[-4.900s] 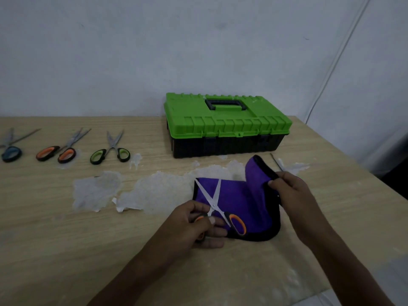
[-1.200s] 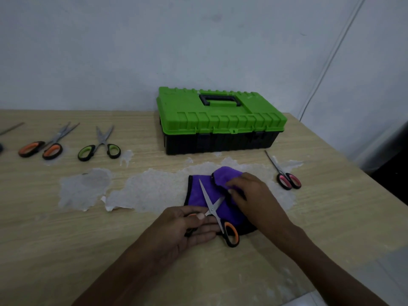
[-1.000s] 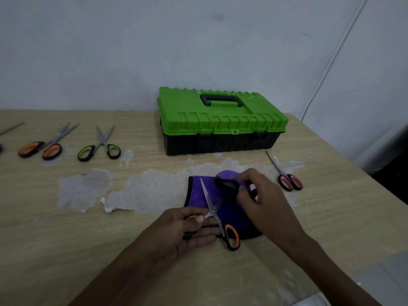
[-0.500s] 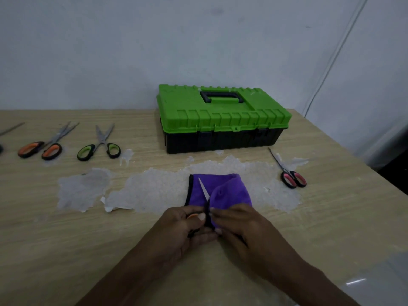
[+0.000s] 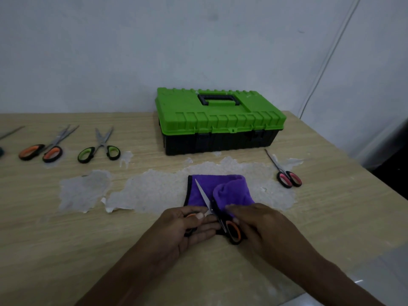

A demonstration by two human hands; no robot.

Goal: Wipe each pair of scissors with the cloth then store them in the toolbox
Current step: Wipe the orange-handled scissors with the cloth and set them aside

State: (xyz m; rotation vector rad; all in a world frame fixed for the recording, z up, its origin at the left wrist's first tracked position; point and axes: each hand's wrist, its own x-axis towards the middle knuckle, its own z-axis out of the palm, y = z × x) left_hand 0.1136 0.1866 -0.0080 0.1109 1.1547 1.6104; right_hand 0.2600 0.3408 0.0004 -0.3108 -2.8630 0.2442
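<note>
Pale wall [image 5: 110, 51] behind, thin cable [image 5: 326, 51] running down it at R. Wood-grain counter [image 5: 66, 250] fills lower frame, w/ pale worn patches [image 5: 154, 191] across its middle. Toolbox [image 5: 220, 120] at back centre against the wall: green lid down, black base, black handle lying flat on top. Both forearms come in from bottom edge. Left hand [image 5: 183, 230] grips one orange handle loop of the working scissors [image 5: 204, 197], thumb on top, fingers curled under. Right hand [image 5: 262, 226] lies over the near part of the purple cloth [image 5: 231, 191], fingertips blurred on the folded-over flap; cannot tell if it pinches the flap or just presses it. Cloth is black-edged, sits centre of counter in front of toolbox, R half folded over into a hump. Working scissors lie on the cloth, blades apart: one blade bare, pointing away-left; the other goes under the flap; 2nd orange handle shows just beside the right hand. Pink-handled scissors [image 5: 287, 176] lie R of cloth, well apart from it, tip pointing toward toolbox. Far L row: green-handled scissors [image 5: 100, 146], then spare orange-handled scissors [image 5: 53, 152], then one more pair [image 5: 12, 132] cut off by frame edge.
</note>
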